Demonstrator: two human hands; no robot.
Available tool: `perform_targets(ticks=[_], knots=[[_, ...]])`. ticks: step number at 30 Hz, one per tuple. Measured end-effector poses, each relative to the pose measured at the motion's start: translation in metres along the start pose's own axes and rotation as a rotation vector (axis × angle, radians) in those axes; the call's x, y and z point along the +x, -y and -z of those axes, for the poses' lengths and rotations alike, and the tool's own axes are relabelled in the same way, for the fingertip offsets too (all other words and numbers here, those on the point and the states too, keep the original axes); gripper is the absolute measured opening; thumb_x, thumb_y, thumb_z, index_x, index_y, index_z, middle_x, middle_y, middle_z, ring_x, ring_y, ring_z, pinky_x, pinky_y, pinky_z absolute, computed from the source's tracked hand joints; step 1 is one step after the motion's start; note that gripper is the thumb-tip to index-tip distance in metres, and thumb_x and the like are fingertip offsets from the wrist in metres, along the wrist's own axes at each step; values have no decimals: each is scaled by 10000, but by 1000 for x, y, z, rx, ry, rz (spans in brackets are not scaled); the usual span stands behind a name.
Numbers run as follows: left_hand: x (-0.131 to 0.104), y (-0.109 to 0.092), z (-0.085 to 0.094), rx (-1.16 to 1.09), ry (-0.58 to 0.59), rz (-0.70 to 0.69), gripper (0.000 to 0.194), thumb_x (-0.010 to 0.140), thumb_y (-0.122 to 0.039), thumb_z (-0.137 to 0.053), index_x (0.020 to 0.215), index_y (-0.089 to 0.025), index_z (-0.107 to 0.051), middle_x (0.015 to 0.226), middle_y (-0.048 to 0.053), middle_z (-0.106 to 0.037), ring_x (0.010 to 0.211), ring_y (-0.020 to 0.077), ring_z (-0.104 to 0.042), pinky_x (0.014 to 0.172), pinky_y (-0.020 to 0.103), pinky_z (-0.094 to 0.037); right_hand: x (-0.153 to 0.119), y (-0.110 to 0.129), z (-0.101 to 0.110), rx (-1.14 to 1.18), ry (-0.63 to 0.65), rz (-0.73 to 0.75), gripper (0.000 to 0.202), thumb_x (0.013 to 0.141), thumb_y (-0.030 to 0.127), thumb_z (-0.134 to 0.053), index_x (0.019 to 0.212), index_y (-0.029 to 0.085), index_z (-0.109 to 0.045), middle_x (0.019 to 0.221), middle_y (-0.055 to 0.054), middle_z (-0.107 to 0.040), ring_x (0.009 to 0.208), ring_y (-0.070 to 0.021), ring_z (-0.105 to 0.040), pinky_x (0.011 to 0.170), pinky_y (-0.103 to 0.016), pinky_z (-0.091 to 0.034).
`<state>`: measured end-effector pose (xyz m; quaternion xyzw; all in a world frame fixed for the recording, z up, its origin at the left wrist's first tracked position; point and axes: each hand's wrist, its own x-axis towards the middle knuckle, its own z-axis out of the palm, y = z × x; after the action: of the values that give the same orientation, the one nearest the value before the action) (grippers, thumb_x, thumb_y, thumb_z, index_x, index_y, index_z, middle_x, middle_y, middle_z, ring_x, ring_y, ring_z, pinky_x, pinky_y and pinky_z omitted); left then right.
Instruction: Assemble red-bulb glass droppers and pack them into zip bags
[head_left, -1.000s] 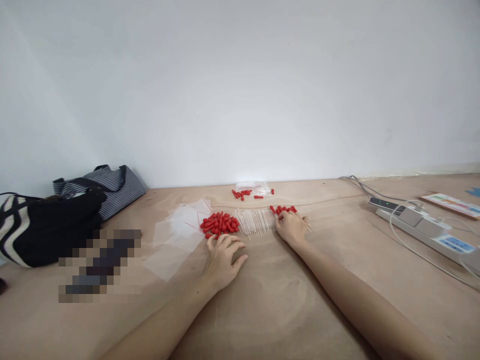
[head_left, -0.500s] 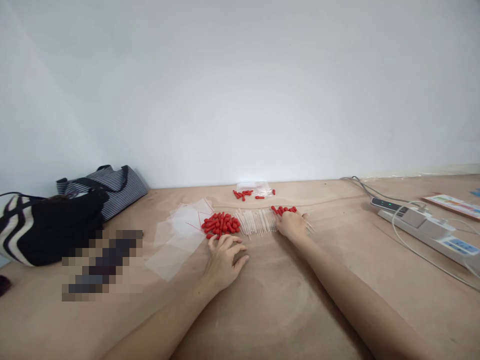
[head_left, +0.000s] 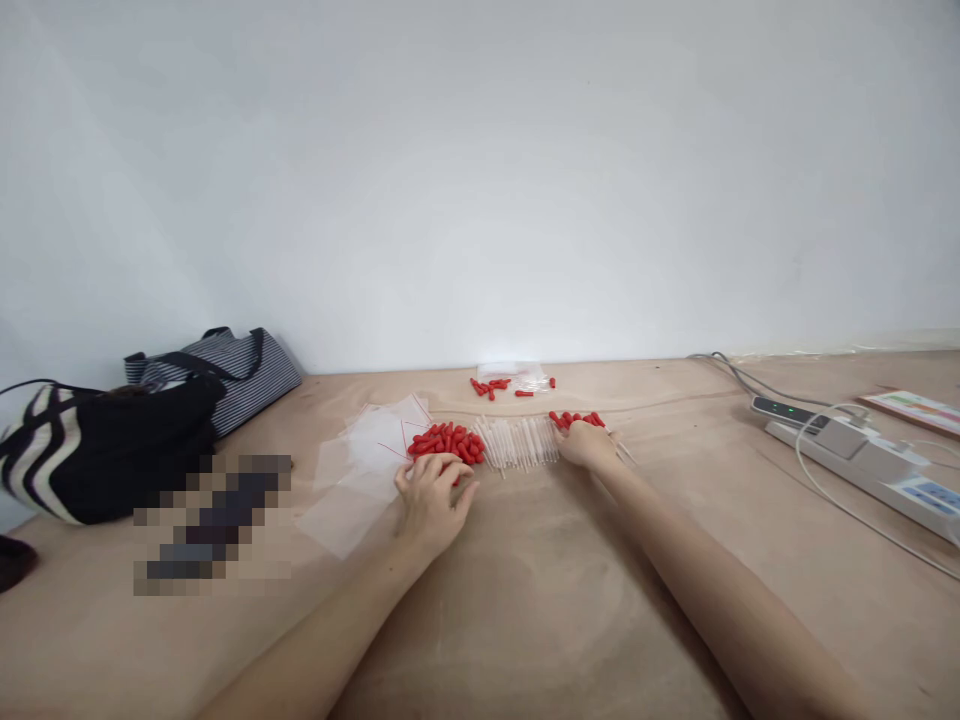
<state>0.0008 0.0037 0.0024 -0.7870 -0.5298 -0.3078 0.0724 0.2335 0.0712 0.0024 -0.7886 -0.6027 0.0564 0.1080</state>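
Note:
A pile of small red bulb-ended pieces (head_left: 448,440) lies at the middle of the table. My left hand (head_left: 433,503) reaches over its front edge, fingers bent and apart, with the thumb standing off. One red piece shows beneath those fingers. Right of the pile, thin white sticks (head_left: 521,443) lie side by side in a row. At the row's right end my right hand (head_left: 589,446) is curled downward; its fingertips are mostly hidden, so what it pinches cannot be seen. A smaller group of red pieces (head_left: 576,418) lies just beyond it.
Flat clear plastic bags (head_left: 352,500) spread left of the pile. Toward the wall lie more red pieces (head_left: 491,387) and a clear bag (head_left: 517,374). Black (head_left: 142,450) and striped bags (head_left: 259,375) sit left. A power strip (head_left: 862,470) with cables is at right.
My left hand has moved forward and slightly left, onto the front edge of the red pile. My right hand stays at the end of the stick row. The view has shifted slightly.

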Motion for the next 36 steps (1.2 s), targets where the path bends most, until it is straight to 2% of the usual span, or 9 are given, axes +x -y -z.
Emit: perform_targets(ticks=[3, 6, 10, 12, 15, 18, 25, 31, 36], knots=[[4, 10, 2, 65, -25, 89, 83, 714, -275, -577, 777, -220, -571, 886, 35, -599, 892, 239, -500, 807, 444, -256, 3, -6, 7, 47, 9, 45, 384, 820, 437, -334, 889, 204, -631, 908, -83, -632, 914, -226, -529, 784, -365, -320], [4, 17, 1, 120, 3, 137, 140, 682, -323, -604, 761, -217, -560, 868, 36, -588, 875, 240, -492, 784, 431, -265, 0, -9, 14, 73, 6, 112, 374, 827, 413, -344, 799, 184, -638, 792, -69, -639, 846, -200, -542, 739, -299, -329], [3, 22, -1, 177, 20, 128, 160, 669, -361, -614, 720, -219, -563, 860, 34, -568, 866, 235, -483, 784, 434, -264, -25, -11, 16, 89, -21, 230, 310, 815, 336, -379, 696, 181, -620, 736, -54, -622, 801, -190, -529, 723, -283, -312], [3, 22, -1, 206, 6, 105, 161, 673, -366, -614, 713, -218, -564, 857, 39, -562, 854, 232, -481, 791, 442, -261, -44, -14, 13, 88, -62, 351, 237, 799, 306, -413, 719, 188, -602, 817, -49, -615, 859, -192, -499, 749, -292, -289], [4, 21, -2, 233, -15, 65, 160, 682, -363, -613, 718, -213, -568, 864, 50, -557, 853, 234, -477, 804, 450, -259, -68, -23, 8, 54, -139, 677, 187, 797, 282, -435, 727, 177, -572, 799, -50, -589, 827, -186, -470, 724, -307, -266], [5, 19, -4, 223, -24, 14, 143, 693, -346, -609, 717, -208, -579, 869, 59, -555, 876, 244, -476, 827, 469, -246, -81, -34, 6, 74, -122, 817, 159, 804, 265, -449, 727, 176, -557, 748, -35, -570, 781, -167, -456, 717, -307, -258], [7, 14, -7, 214, -32, -60, 50, 716, -231, -574, 686, -201, -600, 877, 64, -570, 920, 250, -482, 878, 491, -218, -83, -44, 6, 144, -71, 824, 129, 804, 292, -486, 756, 187, -546, 765, -19, -570, 789, -157, -458, 713, -307, -252], [8, 8, -3, 327, -50, -50, 92, 704, -256, -586, 693, -170, -618, 905, 101, -580, 914, 267, -479, 873, 493, -237, -81, -31, -2, 188, -76, 753, 212, 772, 414, -523, 803, 207, -554, 833, -29, -571, 833, -173, -467, 707, -307, -249], [9, 7, -4, 379, -60, -100, 105, 715, -210, -585, 631, -163, -625, 873, 82, -590, 881, 242, -486, 867, 471, -246, -79, -20, -9, 161, -93, 668, 163, 784, 357, -523, 737, 204, -557, 792, -22, -579, 825, -175, -471, 716, -324, -228]])
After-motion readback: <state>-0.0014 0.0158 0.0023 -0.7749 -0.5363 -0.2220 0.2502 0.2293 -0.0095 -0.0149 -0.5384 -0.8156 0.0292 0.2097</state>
